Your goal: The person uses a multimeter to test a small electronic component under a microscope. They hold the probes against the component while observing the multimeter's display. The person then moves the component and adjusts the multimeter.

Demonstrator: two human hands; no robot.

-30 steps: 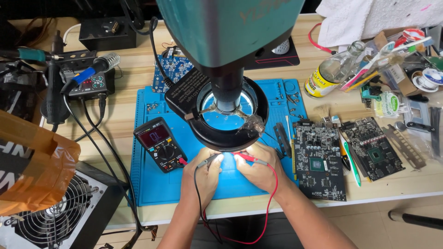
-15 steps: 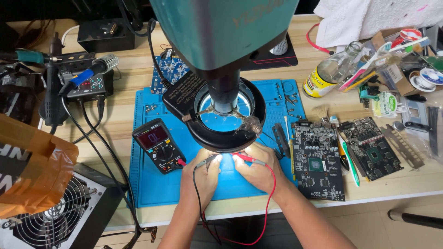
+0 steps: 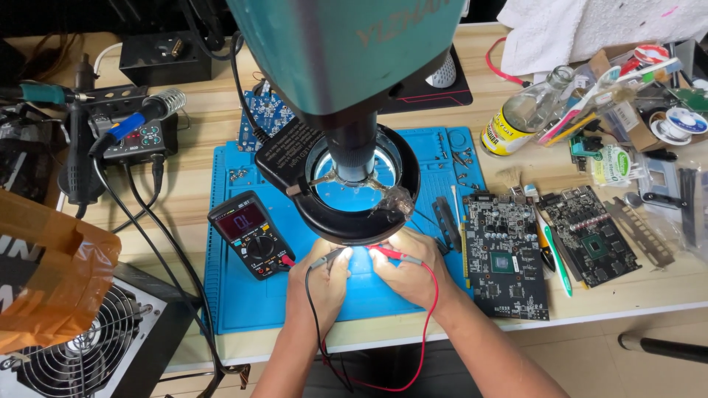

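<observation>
My left hand [image 3: 318, 284] grips a black test probe [image 3: 324, 259] and my right hand [image 3: 410, 267] grips a red test probe [image 3: 391, 254]. Both probe tips point inward under the lit ring light [image 3: 354, 188] of a teal microscope [image 3: 346, 51]. The spot under the light is washed out, so what the tips touch is hidden. A black lead and a red lead [image 3: 431, 317] loop down past the table edge. A black multimeter [image 3: 251, 234] lies on the blue work mat [image 3: 243, 302], left of my left hand.
Two dark circuit boards [image 3: 505, 254] [image 3: 594, 236] lie right of the mat. A soldering station [image 3: 136, 136] and hot-air tool stand at the left. A power supply fan [image 3: 96, 346] and orange bag [image 3: 51, 287] sit lower left. A bottle [image 3: 520, 118] and clutter fill the right.
The view has shifted slightly. Both hands stay under the ring light with the probes, with only tiny adjustments of the tips.
</observation>
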